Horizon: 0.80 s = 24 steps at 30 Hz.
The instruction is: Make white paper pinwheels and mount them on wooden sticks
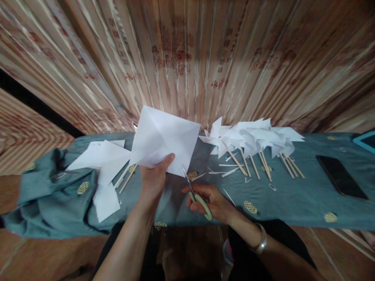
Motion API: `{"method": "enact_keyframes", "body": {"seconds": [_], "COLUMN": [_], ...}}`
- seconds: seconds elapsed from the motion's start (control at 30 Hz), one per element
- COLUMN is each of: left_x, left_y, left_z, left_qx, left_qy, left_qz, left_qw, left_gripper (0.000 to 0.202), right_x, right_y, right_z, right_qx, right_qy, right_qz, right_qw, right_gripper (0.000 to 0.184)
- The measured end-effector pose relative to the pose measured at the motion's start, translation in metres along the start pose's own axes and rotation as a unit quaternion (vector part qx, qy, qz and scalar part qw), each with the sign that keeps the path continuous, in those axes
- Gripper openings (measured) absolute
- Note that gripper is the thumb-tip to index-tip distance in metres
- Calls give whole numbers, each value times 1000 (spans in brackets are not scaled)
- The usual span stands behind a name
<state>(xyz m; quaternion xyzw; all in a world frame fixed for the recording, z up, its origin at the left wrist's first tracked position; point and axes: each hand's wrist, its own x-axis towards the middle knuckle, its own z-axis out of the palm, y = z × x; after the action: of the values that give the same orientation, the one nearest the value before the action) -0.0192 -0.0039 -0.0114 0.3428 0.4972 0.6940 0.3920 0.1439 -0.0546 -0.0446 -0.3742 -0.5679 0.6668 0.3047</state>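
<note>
My left hand is closed on the lower edge of a creased white paper square, holding it up over the table. My right hand grips a pair of scissors with pale green handles. The scissor blades point up toward the paper's bottom corner, close to it. A bracelet sits on my right wrist.
A teal cloth covers the table. Several finished white paper pinwheels on wooden sticks lie at the right, with paper scraps in front. Loose white sheets and sticks lie at the left. A black phone rests at the far right.
</note>
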Motion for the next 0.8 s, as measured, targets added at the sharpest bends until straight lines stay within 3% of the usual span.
{"method": "enact_keyframes", "body": {"seconds": [0.8], "left_x": [-4], "left_y": [-2], "left_z": [4], "left_qx": [-5], "left_qy": [5], "left_qz": [-26], "left_qw": [1000], "left_gripper": [49], "right_x": [0], "right_y": [1], "right_z": [-5], "right_qx": [3], "right_qy": [9], "right_qz": [13], "right_qw": [1000], "right_gripper": [49]}}
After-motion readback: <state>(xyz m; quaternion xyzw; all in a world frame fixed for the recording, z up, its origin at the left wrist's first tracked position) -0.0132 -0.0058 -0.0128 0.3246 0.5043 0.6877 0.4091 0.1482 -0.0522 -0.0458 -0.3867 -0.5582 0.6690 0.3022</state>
